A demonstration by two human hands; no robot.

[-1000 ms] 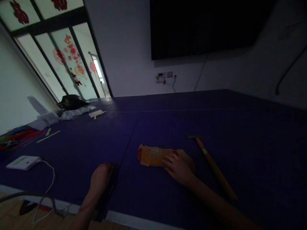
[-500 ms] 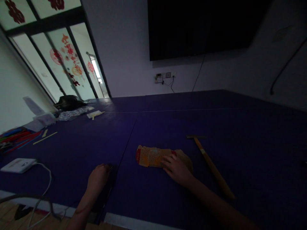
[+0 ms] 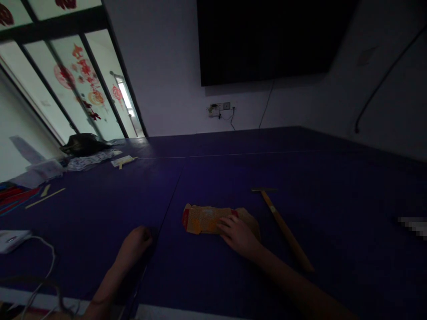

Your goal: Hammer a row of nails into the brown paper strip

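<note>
On the dark blue table (image 3: 213,173) lies a flat tan piece (image 3: 208,218) with red ends and orange patches. My right hand (image 3: 238,235) rests on its right part, palm down, fingers slightly apart. To the right of that hand is a hammer (image 3: 285,229) with a wooden handle and a thin metal head at its far end. My left hand (image 3: 136,242) is on the table left of the tan piece, beside a seam, its fingers curled in; whether they hold anything is too dark to tell.
At the left are a white device (image 3: 13,240) with a cable, yellow strips (image 3: 45,198), red and blue strips (image 3: 16,198), and a black bag (image 3: 83,144). A screen (image 3: 267,40) hangs on the far wall. A pixelated pale object (image 3: 415,226) is at the right edge.
The view has shifted, so the scene sits slightly further left. My left hand has turned, with its fingers curled inward. My right hand stays on the tan piece.
</note>
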